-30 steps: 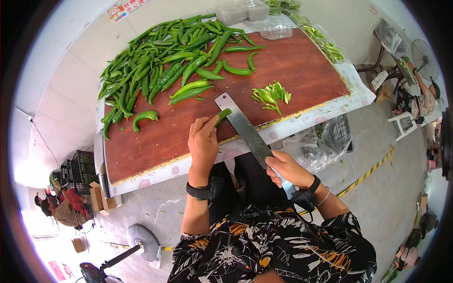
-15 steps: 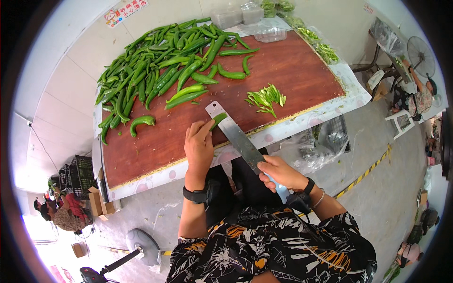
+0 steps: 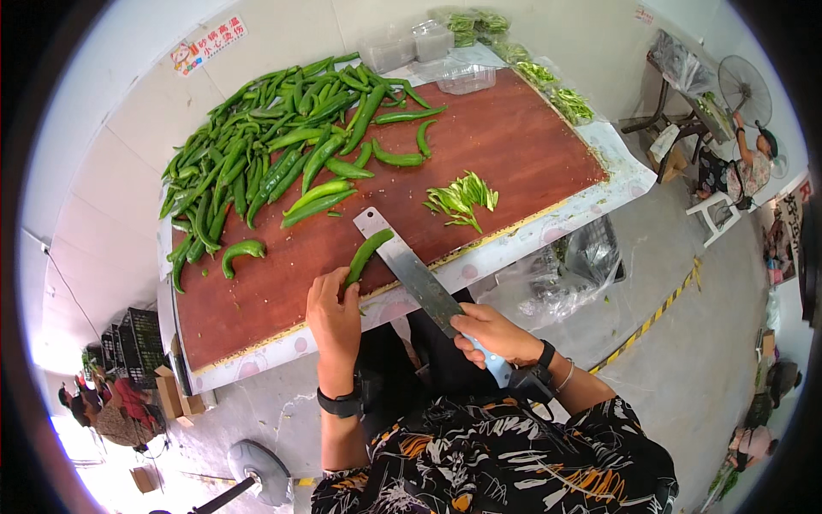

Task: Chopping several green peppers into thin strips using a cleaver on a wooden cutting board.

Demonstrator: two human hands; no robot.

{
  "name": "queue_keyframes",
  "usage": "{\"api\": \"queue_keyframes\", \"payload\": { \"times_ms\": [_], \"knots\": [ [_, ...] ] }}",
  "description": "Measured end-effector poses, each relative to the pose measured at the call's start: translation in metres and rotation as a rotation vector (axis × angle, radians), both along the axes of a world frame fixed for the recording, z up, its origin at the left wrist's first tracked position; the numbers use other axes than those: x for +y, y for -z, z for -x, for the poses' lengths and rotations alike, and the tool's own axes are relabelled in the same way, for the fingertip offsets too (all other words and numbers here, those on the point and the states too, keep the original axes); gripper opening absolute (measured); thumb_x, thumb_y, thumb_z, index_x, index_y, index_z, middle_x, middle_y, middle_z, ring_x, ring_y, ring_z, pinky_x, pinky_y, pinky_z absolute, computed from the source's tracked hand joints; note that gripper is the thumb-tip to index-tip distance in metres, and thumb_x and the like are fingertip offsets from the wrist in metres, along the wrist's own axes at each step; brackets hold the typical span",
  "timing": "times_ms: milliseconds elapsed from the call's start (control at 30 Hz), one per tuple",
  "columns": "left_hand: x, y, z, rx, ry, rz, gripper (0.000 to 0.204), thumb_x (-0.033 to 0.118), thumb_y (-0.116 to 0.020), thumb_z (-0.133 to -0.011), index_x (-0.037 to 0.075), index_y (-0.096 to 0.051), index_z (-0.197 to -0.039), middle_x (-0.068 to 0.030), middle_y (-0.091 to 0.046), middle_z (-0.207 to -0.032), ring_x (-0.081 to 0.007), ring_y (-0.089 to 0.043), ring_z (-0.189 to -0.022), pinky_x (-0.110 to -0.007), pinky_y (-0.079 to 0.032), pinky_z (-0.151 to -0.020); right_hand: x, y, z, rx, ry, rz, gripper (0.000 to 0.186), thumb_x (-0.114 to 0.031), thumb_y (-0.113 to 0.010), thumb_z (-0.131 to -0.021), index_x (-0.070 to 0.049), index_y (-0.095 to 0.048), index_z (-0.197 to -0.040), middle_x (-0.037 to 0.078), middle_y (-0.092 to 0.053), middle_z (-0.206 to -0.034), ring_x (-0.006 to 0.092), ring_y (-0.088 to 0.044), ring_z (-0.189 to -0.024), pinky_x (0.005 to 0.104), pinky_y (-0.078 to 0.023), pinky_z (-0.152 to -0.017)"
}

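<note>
Between the fingertips of my left hand (image 3: 334, 313) is a green chili pepper (image 3: 368, 253), its far end beside the knife blade. My right hand (image 3: 495, 332) grips the light blue handle (image 3: 497, 364) of a kitchen knife (image 3: 415, 274) with a wide, square-ended blade lying low over the brown board (image 3: 300, 257). A small heap of sliced green pepper (image 3: 462, 201) sits to the right of the blade. Beyond my left hand a big pile of whole green chili peppers (image 3: 257, 154) covers the board's far left, with a curved one (image 3: 244, 250) apart from it.
A clear plastic tray (image 3: 467, 79) stands at the board's far edge. Bags of cut greens (image 3: 569, 104) line the far right. Below the table's right side is a black crate (image 3: 604, 248) with plastic film. Other people (image 3: 749, 171) sit at both sides of the room.
My left hand has drawn back toward me and left, and more of the pepper shows past its fingers. The knife stays near the same spot on the board. The whole view has shifted slightly.
</note>
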State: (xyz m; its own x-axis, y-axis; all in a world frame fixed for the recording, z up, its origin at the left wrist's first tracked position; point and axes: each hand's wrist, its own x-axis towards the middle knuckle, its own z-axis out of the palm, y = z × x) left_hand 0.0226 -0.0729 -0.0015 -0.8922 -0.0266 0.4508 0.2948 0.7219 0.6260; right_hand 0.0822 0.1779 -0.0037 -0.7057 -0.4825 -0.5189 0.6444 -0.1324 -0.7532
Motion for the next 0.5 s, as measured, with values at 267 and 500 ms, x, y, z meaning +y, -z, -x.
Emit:
{"api": "queue_keyframes", "payload": {
  "times_ms": [267,500],
  "knots": [
    [0.001,0.001,0.002,-0.041,0.022,-0.08,0.035,-0.006,-0.061,-0.079,0.005,-0.069,-0.112,-0.0151,-0.062,-0.092,-0.0342,-0.06,-0.085,-0.04,-0.049,-0.076,0.003,0.001,-0.005,-0.037,-0.04,0.013,0.015,-0.023,-0.046,-0.104,-0.009,-0.044,-0.098,0.0,-0.048,-0.069,0.0086,-0.045,-0.048,0.025,-0.042,-0.043],
    [-0.003,0.0,0.012,0.007,0.095,0.095,0.041,-0.008,-0.057,-0.079,0.007,-0.07,-0.115,-0.0131,-0.058,-0.088,-0.0295,-0.058,-0.081,-0.036,-0.048,-0.074,0.011,-0.003,0.005,0.011,-0.029,-0.044,0.019,-0.025,-0.049,-0.102,-0.008,-0.044,-0.096,0.001,-0.049,-0.068,0.0079,-0.045,-0.045,0.0246,-0.041,-0.04]
  ]
}}
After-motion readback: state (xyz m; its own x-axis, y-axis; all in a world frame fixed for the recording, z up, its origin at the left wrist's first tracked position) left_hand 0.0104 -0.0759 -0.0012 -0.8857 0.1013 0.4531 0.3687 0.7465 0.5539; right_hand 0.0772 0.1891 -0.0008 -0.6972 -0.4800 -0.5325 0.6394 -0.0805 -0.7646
